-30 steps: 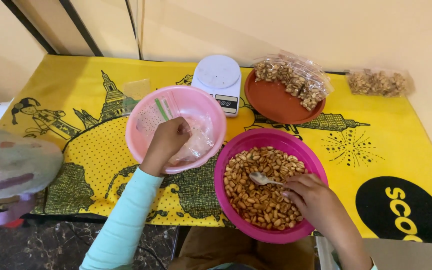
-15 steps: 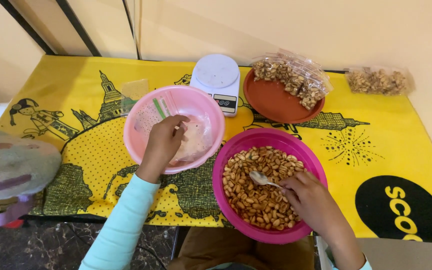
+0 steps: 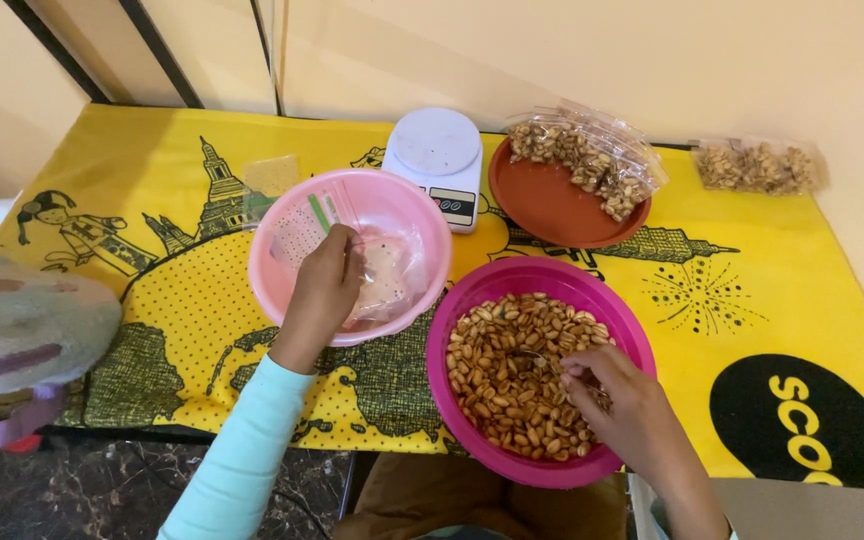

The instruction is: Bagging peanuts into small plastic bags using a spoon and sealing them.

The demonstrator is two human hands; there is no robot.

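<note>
Our left hand (image 3: 324, 290) reaches into the pale pink bowl (image 3: 282, 290) near the middle of the tabletop (image 3: 752, 270), fingers pinched on a clear plastic bag (image 3: 387, 285) lying inside it. Our right hand (image 3: 617, 400) dips into the magenta bowl (image 3: 452, 330) of roasted nuts (image 3: 502, 360) at the near edge, fingers curled closed among them; we cannot tell what they grip. A white scale (image 3: 439, 160) and a brown plate (image 3: 547, 205) with bagged nuts (image 3: 587, 155) sit along the far edge.
</note>
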